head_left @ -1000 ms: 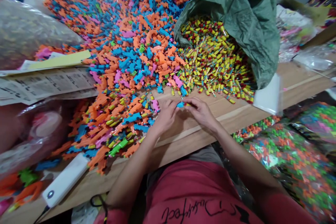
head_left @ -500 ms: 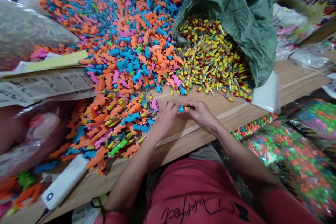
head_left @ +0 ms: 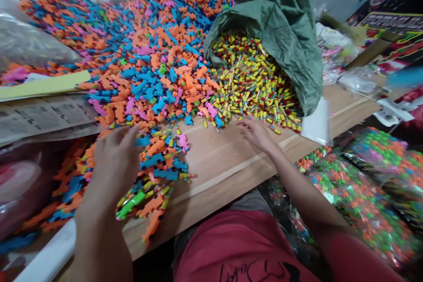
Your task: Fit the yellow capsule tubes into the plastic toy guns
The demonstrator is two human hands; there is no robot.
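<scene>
My left hand (head_left: 117, 154), smeared by motion, hovers over the near heap of small plastic toy cars (head_left: 153, 161), many with yellow-banded tubes among them. Its fingers bend downward, and a blue car shows beside the fingertips; whether they hold it is unclear. My right hand (head_left: 256, 133) is just in front of a spill of small clear tubes (head_left: 251, 81) with yellow bands and red ends. Its fingers are apart and nothing shows in them. The tubes pour from the mouth of a green sack (head_left: 284, 39). Near the heap's right side sticks out a blue car (head_left: 167, 174) with a tube at its end.
A large mound of orange, blue and pink toy cars (head_left: 142, 66) covers the back of the wooden table (head_left: 211, 152). Printed cardboard (head_left: 49, 114) stands at left, near a white device (head_left: 49, 251). Clear bags of colourful pieces (head_left: 357, 198) lie lower right.
My hands were together around a blue car and a yellow-banded tube; now they are apart. The left has swung left over the near heap. The view has shifted right.
</scene>
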